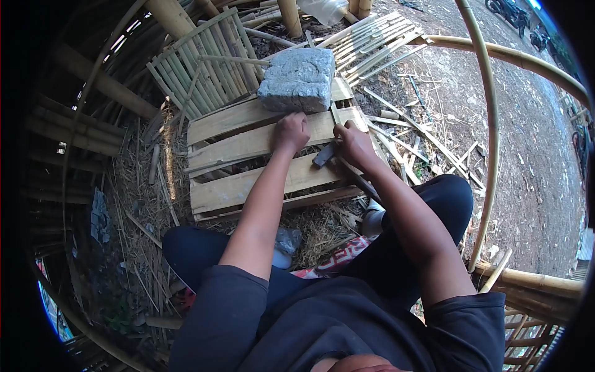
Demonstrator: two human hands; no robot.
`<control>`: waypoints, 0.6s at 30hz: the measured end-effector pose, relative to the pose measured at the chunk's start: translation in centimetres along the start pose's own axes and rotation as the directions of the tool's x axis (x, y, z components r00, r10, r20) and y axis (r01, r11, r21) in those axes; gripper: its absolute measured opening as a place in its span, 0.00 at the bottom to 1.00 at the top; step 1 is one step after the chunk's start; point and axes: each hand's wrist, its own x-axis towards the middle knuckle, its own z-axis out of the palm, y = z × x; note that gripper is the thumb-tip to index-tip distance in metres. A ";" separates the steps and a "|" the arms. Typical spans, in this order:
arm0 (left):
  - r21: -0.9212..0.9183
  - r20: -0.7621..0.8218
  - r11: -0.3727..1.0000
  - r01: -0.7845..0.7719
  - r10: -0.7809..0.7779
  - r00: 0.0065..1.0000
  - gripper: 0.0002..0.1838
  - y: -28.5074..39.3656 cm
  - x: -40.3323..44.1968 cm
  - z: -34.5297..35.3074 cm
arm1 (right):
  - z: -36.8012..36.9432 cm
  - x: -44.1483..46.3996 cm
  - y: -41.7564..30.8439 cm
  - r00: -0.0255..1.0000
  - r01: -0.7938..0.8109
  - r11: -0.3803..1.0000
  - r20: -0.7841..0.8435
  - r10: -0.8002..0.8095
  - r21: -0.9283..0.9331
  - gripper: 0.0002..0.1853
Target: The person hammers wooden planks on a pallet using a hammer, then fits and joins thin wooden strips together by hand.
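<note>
A rough grey stone block point(297, 79) rests on the far part of a low wooden slatted platform point(238, 189). My left hand point(291, 132) is closed on the slats just in front of the block; whatever its fingers hold is hidden. Beside the block's near right corner, my right hand point(356, 147) pinches a thin bamboo strip point(334, 114) that runs along the block's right side. Below that hand a hammer point(324, 155) lies on the platform, its handle passing under my right forearm.
A bamboo slat panel point(207, 65) leans behind the platform at left. Another slat panel point(372, 46) lies at the back right. Loose bamboo strips point(427, 139) litter the ground on the right. A curved bamboo pole point(489, 124) rises beside my right arm.
</note>
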 end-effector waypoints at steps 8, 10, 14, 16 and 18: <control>-0.011 -0.043 1.000 -0.013 0.012 0.999 0.08 0.3 -0.1 -0.1 | 0.0 0.3 -0.2 0.997 -0.045 0.998 0.055 0.046 -0.032 0.13; -0.004 -0.028 1.000 0.000 0.000 1.000 0.08 0.3 -0.1 -0.1 | 0.0 0.3 -0.2 0.997 -0.048 0.998 0.062 0.051 -0.042 0.13; -0.005 0.007 1.000 0.007 -0.007 1.000 0.08 0.2 0.0 -0.2 | -0.3 0.5 -0.3 0.996 -0.052 0.998 0.068 0.055 -0.040 0.12; 0.004 0.007 1.000 0.007 -0.007 1.000 0.08 0.2 -0.1 -0.2 | -0.2 0.6 -0.4 0.995 -0.065 0.997 0.071 0.067 -0.034 0.11; 0.007 0.006 1.000 0.007 -0.007 1.000 0.08 0.2 -0.1 -0.1 | -0.1 0.7 -0.3 0.994 -0.079 0.996 0.078 0.081 -0.037 0.10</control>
